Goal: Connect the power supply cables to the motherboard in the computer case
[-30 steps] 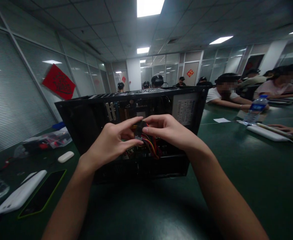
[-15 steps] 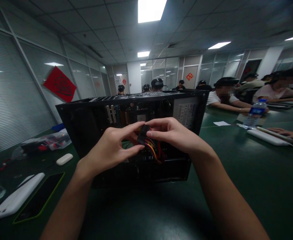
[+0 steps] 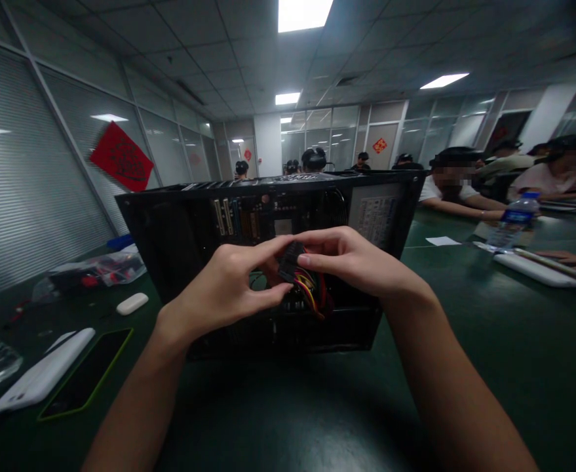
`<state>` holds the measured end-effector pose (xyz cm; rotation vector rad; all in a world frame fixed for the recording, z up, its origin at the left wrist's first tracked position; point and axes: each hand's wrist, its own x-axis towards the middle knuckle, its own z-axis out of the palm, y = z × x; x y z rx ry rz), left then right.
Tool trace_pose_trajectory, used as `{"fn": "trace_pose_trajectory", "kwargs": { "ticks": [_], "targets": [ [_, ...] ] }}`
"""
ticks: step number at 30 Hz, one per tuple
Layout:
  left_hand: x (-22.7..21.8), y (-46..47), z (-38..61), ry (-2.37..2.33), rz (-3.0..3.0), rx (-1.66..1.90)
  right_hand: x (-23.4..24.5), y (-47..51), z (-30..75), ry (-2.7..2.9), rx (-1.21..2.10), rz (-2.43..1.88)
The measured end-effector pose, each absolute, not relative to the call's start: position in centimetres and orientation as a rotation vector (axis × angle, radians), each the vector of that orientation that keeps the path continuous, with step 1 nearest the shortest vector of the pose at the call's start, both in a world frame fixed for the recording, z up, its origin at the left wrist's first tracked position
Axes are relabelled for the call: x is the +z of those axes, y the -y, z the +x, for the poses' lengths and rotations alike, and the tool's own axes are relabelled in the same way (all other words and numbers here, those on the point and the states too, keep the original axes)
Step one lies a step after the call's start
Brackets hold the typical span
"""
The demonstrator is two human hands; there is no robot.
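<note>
Black panels frame the action: a computer case (image 3: 154,242) stands on the green table (image 3: 317,413), its open side facing near, evidently so both hands can reach the interior. Right in front of that opening, 1 black connector (image 3: 290,261) sits between 2 sets of fingertips. Look at the left hand (image 3: 229,282): thumb at the lower end, index finger at the upper, grasping the connector from the left, seemingly to steady it. And the right hand (image 3: 351,262) pinches it too, thumb pressed on its right side, the other fingers partly hidden behind, a grip that probably fixes its angle. Red and yellow wires (image 3: 312,292) loop down below, slack enough, it appears, to let the connector sit out in easy view. Over on the left, a white device (image 3: 44,370) lies beside a dark phone (image 3: 88,373), with a plastic bag (image 3: 91,272) farther off, all apart from the case, presumably leaving elbow room. Far right, a water bottle (image 3: 518,216) stands upright, well apart from the electronics.
</note>
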<state>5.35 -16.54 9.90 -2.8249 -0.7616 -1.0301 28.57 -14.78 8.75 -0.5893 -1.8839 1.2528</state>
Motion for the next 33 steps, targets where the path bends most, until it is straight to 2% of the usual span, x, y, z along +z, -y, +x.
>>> {"fn": "trace_pose_trajectory", "kwargs": {
  "ticks": [9, 25, 33],
  "targets": [
    [9.9, 16.4, 5.1, 0.805, -2.802, -1.038, 8.6, 14.7, 28.4, 1.885, 1.232, -0.566],
    [10.0, 16.1, 4.9, 0.874, -2.85, -0.976, 9.3, 16.4, 27.4, 2.091, 0.799, -0.66],
    [10.0, 15.7, 4.8, 0.89, -2.806, -0.971, 8.1, 16.0, 27.3, 2.087, 0.633, -0.671]
  ]
}}
